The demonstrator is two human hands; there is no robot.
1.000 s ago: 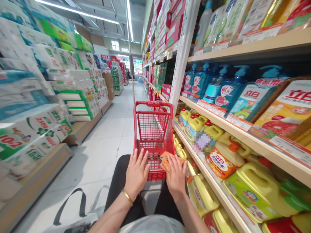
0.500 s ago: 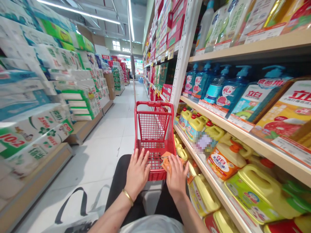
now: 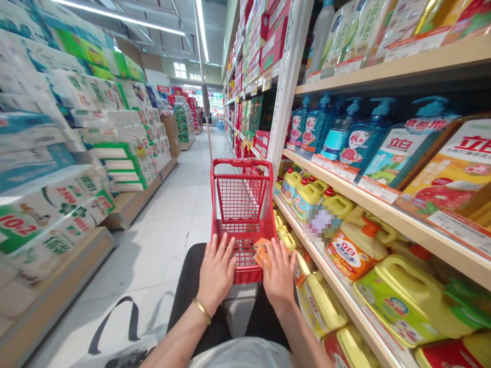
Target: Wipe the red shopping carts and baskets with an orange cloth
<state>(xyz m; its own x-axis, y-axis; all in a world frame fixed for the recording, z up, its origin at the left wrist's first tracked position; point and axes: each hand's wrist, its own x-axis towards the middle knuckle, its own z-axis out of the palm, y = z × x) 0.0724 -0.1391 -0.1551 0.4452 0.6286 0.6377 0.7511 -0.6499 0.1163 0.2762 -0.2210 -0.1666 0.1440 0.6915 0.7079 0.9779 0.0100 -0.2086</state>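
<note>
My left hand [image 3: 218, 271] lies palm down with its fingers stretched and spread, by the near left edge of a red shopping basket cart [image 3: 241, 225]. A gold bracelet [image 3: 202, 311] circles that wrist. Under the fingers of my right hand [image 3: 279, 273] is a crumpled orange cloth [image 3: 262, 250], held against the cart's near right edge. The hand covers part of the cloth. Through the cart's grid the basket floor shows, and its handle [image 3: 242, 162] is at the far end.
Shelves on the right hold yellow detergent jugs [image 3: 356, 250] and blue pump bottles [image 3: 355, 138]. Stacked tissue packs [image 3: 57, 209] line the left. A tiled aisle [image 3: 184, 199] runs ahead. A bag with a dark strap [image 3: 132, 317] rests on the floor at lower left.
The view has shifted very slightly. Both hands stay in nearly the same place, and the orange cloth is still under my right hand.
</note>
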